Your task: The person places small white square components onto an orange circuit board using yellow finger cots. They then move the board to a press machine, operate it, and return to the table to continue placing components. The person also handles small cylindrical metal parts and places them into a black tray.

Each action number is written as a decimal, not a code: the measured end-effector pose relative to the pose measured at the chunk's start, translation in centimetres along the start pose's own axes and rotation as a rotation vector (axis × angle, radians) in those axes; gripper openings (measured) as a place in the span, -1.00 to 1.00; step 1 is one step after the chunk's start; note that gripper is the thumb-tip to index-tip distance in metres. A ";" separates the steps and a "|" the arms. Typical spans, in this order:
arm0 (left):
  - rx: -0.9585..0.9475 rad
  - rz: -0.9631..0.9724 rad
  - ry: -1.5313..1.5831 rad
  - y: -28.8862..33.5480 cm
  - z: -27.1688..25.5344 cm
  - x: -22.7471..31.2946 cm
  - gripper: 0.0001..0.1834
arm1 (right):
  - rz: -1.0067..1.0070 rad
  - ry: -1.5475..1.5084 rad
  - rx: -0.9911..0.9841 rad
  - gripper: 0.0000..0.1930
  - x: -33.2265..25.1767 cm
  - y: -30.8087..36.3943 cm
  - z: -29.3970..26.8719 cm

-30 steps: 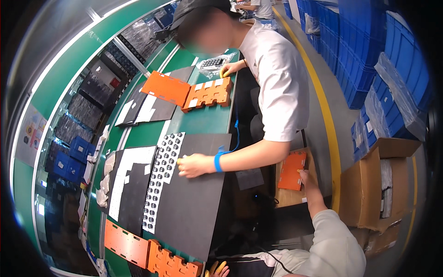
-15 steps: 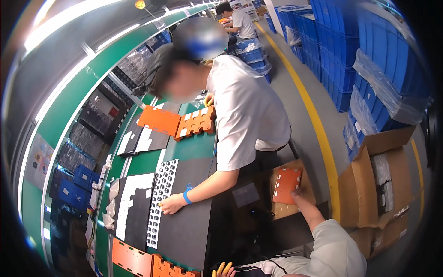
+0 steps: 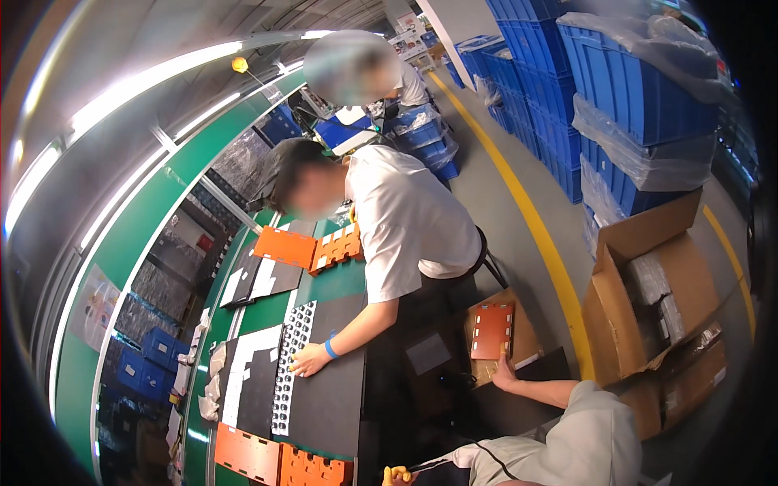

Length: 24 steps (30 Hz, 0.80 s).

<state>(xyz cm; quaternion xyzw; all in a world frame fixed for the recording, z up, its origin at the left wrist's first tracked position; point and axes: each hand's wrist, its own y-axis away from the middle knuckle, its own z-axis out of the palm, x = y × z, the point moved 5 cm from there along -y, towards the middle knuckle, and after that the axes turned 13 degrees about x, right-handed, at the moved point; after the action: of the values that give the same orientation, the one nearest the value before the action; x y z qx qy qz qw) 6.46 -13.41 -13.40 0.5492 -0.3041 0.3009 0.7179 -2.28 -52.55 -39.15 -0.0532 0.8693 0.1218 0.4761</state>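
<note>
My right hand grips the near edge of a flat orange plate with slots along its sides. The plate lies over an open cardboard box, right of the bench. At the bottom edge, my left hand is only partly in view, with yellow finger covers on curled fingers; whatever they hold is hidden. Left of that hand are an orange notched block fixture and a flat orange panel. Beyond them a white strip with rows of small black round parts lies on a black sheet.
A co-worker in a white shirt leans over the bench, one hand on the strip. Another orange fixture is in front of them. Stacked blue crates and an open carton stand at right, past a yellow floor line.
The whole view has shifted. My right hand has slid nearer along the orange plate to its near edge. My left hand's fingers, spread before, are now curled.
</note>
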 end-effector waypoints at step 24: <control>0.193 0.791 0.030 5.2 -4.7 6.9 -0.38 | -0.653 -0.737 -0.617 -0.29 -25.3 26.4 -1.9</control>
<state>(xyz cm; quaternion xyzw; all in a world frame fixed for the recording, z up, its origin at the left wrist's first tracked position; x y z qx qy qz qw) 7.39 -7.08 -5.94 0.4506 -0.4516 0.5889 0.4962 4.32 -28.22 -12.67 -0.4092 0.5090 0.2268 0.7225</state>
